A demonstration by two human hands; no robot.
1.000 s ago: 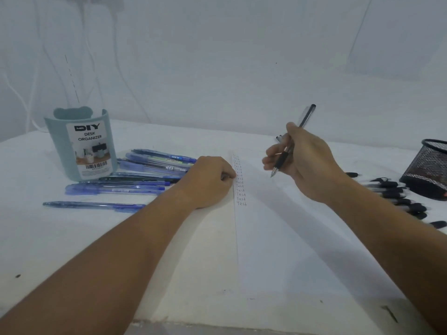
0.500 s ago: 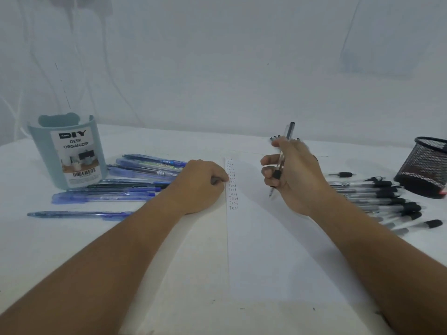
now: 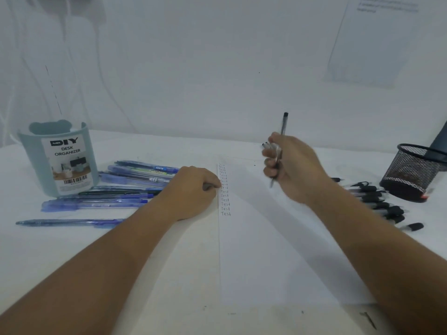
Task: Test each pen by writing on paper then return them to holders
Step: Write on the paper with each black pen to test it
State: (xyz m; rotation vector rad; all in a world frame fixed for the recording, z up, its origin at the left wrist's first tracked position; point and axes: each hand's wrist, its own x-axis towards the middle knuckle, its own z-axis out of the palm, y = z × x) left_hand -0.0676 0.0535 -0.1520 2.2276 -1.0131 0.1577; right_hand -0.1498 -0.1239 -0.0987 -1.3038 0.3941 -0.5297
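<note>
Near edge of worktop [image 3: 72, 274]: both forearms enter from below. Paper sheet [image 3: 278, 262] lies centre-right, long axis running away from the person; a column of "Test" entries [image 3: 225, 189] runs down its left margin, last entry nearest the person.

Left hand [image 3: 193, 192]: fingers curled into a loose fist, knuckles resting at the paper's left edge beside the column. Whether it pinches the sheet cannot be told; it looks to hold nothing.

Right hand [image 3: 292, 168]: raised over the paper, fingers wrapped round a black pen [image 3: 281, 131]. Pen near upright, tip down and clear of the sheet, cap end up. More pen ends seem to show at the fingers; blurred, count uncertain.

Key relation: the free line under the last "Test" lies toward the person and to the left of the pen tip. Right hand holds the pen; judged next move is down-left to that line.

Further out: blue pens [image 3: 135, 182] lie left of the left hand, beside the teal desk organizer [image 3: 58, 160] at far left. Black-capped pens [image 3: 377, 201] lie right of the paper, near the mesh holder [image 3: 411, 170] at far right.
</note>
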